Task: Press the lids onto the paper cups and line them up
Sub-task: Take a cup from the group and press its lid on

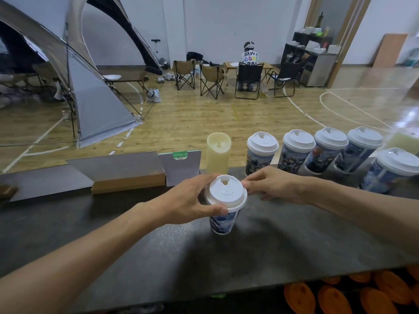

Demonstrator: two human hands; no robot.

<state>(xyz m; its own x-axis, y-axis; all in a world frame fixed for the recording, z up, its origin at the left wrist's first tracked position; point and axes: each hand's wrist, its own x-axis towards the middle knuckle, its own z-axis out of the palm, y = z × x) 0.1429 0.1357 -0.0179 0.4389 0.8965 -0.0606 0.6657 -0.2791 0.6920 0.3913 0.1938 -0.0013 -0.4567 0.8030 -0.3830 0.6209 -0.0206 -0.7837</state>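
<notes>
A blue printed paper cup [222,223] stands upright on the dark counter [272,241] with a white lid [226,192] on its rim. My left hand [188,200] wraps around the lid's left edge, thumb at the front. From the right, my right hand [274,184] reaches in and its fingertips touch the lid's right edge. Behind, along the counter's far right, stand several lidded cups in a row [261,152] [295,150] [326,149] [358,148], and one more lidded cup [392,168] nearer at the right edge.
A tall cream candle-shaped cylinder [218,152] stands just behind the held cup. A wooden stand with grey boards [127,171] sits at the back left of the counter. Orange round objects [335,298] lie below the counter's near edge. Beyond are a tent, folding chairs and a seated person.
</notes>
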